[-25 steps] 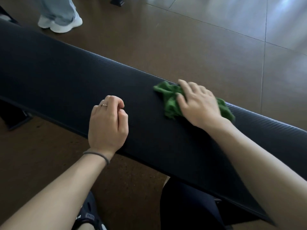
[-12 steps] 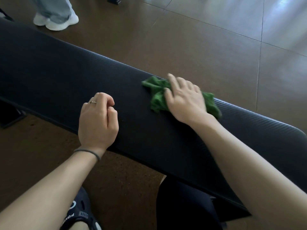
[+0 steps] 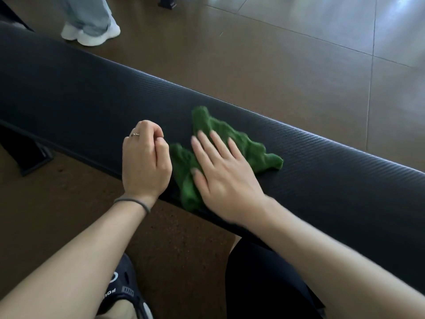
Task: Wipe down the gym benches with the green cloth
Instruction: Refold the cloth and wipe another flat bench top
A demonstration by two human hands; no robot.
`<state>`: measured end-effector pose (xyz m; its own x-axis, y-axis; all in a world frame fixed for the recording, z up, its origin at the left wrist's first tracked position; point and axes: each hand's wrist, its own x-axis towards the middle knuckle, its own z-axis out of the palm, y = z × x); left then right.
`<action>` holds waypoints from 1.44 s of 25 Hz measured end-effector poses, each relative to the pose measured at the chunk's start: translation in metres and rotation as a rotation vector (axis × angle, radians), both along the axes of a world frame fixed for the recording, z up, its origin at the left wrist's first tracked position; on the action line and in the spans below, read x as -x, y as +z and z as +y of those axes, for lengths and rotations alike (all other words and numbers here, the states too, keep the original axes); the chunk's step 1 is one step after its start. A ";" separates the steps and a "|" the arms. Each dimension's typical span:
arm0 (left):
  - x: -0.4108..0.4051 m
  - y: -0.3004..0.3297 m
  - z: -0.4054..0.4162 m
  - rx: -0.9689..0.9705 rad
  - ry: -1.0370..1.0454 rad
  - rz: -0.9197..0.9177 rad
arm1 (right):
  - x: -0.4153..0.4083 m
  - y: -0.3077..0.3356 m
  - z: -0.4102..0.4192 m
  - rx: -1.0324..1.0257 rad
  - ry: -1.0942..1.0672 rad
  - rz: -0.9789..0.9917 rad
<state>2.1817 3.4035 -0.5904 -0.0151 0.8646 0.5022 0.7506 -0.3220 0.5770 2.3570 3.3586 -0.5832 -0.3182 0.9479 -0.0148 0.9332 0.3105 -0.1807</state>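
Note:
A long black padded gym bench (image 3: 333, 171) runs from upper left to lower right across the view. A crumpled green cloth (image 3: 248, 143) lies on its top near the front edge. My right hand (image 3: 220, 171) lies flat on the cloth with straight, spread fingers, pressing it against the pad. My left hand (image 3: 145, 160) rests on the bench just left of the cloth, its fingers curled into a loose fist that holds nothing. A ring and a grey wristband are on that hand.
Brown floor lies on both sides of the bench. Another person's legs and white shoes (image 3: 90, 31) stand beyond the bench at upper left. A dark bench foot (image 3: 27, 157) sits at left below the pad. My dark shoe (image 3: 124, 293) and knee are at the bottom.
My right hand has slid the green cloth from the far edge toward the near edge and leftward, close to my left hand. The left hand has stayed in its fist on the pad.

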 end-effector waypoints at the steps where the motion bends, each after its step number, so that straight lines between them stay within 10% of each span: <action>1: 0.005 0.002 0.001 -0.010 0.015 0.011 | -0.010 0.001 -0.028 0.011 0.059 -0.010; 5: 0.046 -0.012 0.015 0.053 0.250 0.310 | -0.010 0.002 -0.018 0.048 0.125 -0.072; 10: 0.060 -0.024 0.025 0.158 0.299 0.280 | 0.054 0.001 0.059 0.083 0.055 -0.025; 17: 0.054 -0.023 0.022 0.180 0.318 0.303 | -0.007 -0.002 -0.051 0.010 0.250 -0.116; 36: 0.171 -0.021 0.067 0.114 -0.030 0.494 | 0.130 -0.007 0.013 -0.058 0.034 -0.255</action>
<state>2.0106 3.4708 -0.6117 0.2264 0.9107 0.3456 0.9341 -0.3036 0.1881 2.2275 3.3719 -0.5897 -0.3425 0.9384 -0.0448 0.9353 0.3451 0.0777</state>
